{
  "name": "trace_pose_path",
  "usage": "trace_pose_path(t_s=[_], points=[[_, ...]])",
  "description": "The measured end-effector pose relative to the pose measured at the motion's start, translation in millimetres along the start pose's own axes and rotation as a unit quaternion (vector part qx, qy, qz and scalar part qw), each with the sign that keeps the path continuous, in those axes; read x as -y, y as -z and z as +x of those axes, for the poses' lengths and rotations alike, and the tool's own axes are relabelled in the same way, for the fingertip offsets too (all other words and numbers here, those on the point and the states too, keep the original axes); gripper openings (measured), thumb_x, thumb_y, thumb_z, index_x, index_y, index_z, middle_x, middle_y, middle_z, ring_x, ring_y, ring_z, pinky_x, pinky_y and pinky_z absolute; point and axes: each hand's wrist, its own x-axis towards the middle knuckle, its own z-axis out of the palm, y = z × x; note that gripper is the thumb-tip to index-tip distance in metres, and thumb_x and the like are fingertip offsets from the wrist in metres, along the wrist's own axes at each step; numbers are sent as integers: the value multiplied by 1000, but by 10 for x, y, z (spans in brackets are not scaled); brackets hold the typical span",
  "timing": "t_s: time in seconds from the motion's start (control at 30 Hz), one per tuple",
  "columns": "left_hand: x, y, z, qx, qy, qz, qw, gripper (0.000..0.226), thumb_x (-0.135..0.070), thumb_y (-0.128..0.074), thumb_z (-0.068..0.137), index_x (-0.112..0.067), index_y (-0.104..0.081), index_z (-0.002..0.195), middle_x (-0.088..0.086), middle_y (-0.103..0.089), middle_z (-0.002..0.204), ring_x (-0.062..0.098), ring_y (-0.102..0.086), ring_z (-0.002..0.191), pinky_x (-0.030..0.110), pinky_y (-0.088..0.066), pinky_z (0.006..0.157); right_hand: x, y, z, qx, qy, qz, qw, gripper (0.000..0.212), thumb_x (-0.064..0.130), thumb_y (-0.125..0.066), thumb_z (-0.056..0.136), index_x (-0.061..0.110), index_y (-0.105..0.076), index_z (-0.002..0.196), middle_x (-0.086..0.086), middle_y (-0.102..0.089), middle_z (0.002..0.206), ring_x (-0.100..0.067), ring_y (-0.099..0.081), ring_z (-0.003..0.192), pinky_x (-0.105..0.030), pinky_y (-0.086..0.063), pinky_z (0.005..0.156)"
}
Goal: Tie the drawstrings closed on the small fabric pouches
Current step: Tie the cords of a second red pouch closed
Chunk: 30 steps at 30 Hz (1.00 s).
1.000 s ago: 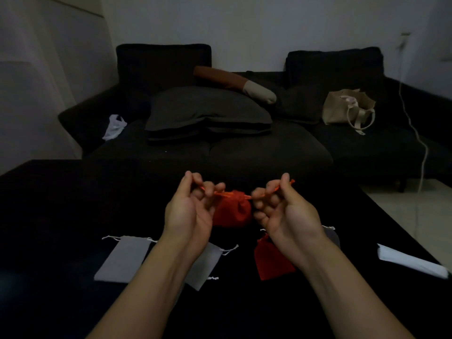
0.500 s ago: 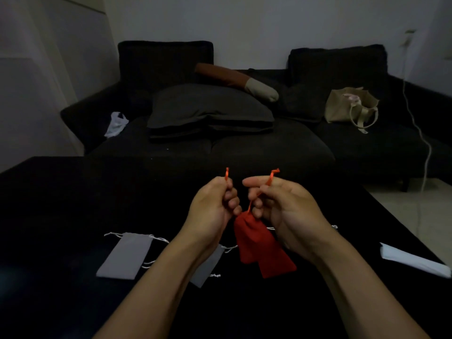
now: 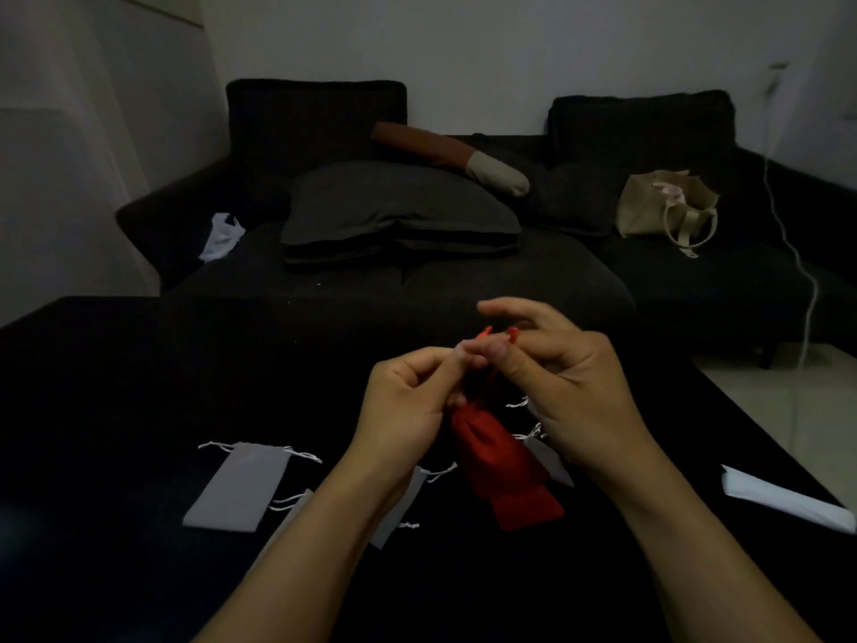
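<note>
A red pouch (image 3: 477,438) with a cinched neck hangs between my hands above the black table (image 3: 116,387). My left hand (image 3: 408,401) and my right hand (image 3: 566,378) meet fingertip to fingertip and pinch its red drawstring ends (image 3: 498,334), which poke up above the fingers. A second red pouch (image 3: 524,503) lies flat beneath it. A grey pouch (image 3: 239,487) with white strings lies flat at the left. Another grey pouch (image 3: 403,508) is partly hidden under my left forearm, and a third (image 3: 552,461) peeks out by my right wrist.
A white folded paper (image 3: 783,501) lies at the table's right edge. Behind the table stands a dark sofa (image 3: 463,280) with cushions, a beige tote bag (image 3: 663,206) and a white plastic bag (image 3: 220,234). A white cable (image 3: 807,280) hangs at the right.
My hands, first apart and pulling the strings sideways, have come together above the pouch. The red pouch has dropped to hang below them, and the string ends now point upward.
</note>
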Motion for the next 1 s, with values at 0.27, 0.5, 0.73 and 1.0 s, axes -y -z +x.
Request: trace_pose_path(t_s=[0.27, 0.5, 0.73, 1.0], points=[[-87, -151, -80, 112, 126, -127, 977, 17, -19, -52, 86, -11, -58, 72, 0, -45, 59, 10, -43, 56, 27, -36, 60, -147, -43, -32, -35, -50, -47, 997, 27, 33, -68, 85, 9, -78, 77, -14, -66, 69, -28, -65, 66, -45, -52, 62], [-14, -102, -108, 145, 82, 49, 985, 22, -8, -62, 93, 14, -64, 89, 26, -57, 72, 25, -51, 68, 35, -40, 68, -135, 42, -49, 36, -189, 69, 979, 19, 24, -75, 76, 5, -79, 78, -19, -73, 71, -28, -71, 68, -34, -55, 64], [-7, -68, -22, 73, 111, -4, 991, 43, -15, -47, 101, -14, -73, 67, 2, -62, 60, 6, -56, 55, 16, -47, 59, -124, 119, -21, 12, -237, 103, 966, 22, 6, -58, 95, 16, -76, 102, -2, -69, 68, -5, -56, 59, -14, -46, 54], [101, 68, 25, -10, 186, -120, 975, 10, -24, -75, 75, -15, -79, 78, 4, -76, 84, 7, -70, 72, 19, -54, 62, -66, 29, -47, 58, -343, 154, 925, 39, 6, -70, 86, 16, -60, 122, -15, -76, 87, -15, -71, 67, -20, -51, 53]])
